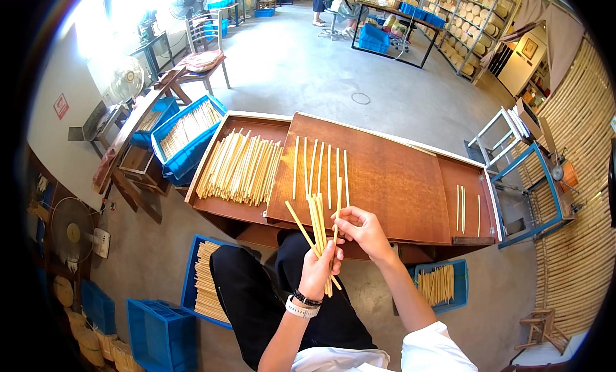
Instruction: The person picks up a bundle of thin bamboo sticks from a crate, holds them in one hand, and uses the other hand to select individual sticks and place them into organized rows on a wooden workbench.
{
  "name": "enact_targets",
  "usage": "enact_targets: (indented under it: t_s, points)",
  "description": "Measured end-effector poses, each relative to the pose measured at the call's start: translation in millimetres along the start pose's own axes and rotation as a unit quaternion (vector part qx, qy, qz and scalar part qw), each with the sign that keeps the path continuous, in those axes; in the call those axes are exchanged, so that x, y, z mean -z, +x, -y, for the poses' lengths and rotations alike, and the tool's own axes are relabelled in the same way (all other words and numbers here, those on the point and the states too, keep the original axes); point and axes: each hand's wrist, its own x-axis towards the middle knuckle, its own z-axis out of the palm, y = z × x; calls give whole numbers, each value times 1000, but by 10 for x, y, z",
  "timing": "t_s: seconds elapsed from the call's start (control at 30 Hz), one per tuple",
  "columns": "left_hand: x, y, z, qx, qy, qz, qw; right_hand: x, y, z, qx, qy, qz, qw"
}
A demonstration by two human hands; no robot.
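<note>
My left hand (318,271) is closed around a small bundle of pale wooden sticks (317,222), over my lap at the near edge of the board. One stick in it leans out to the left. With thumb and fingers, my right hand (353,226) pinches a single stick (339,194) that stands nearly upright beside the bundle. Beyond both hands, several thin sticks (329,177) lie spaced side by side on the brown wooden board (390,179). A large heap of sticks (240,167) fills the tray section at the left.
A few sticks (463,208) lie in the right tray section (469,194). Blue crates of sticks stand at the left (187,162), by my left leg (190,285) and below the right end (459,275). Two people (337,11) are near a far table (394,8).
</note>
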Motion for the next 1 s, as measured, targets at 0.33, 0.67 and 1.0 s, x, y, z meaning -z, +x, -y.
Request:
enact_targets:
  t_s: [0.33, 0.67, 1.0]
  points:
    - [13, 9, 33, -6, -13, -4, 1000, 16, -41, 33, 5, -4, 7, 1000]
    - [59, -8, 76, -14, -12, 5, 1000, 146, 57, 246, 90, 34, -106, 990]
    - [9, 1, 74, -4, -19, 6, 1000, 787, 753, -541, 77, -277, -244, 926]
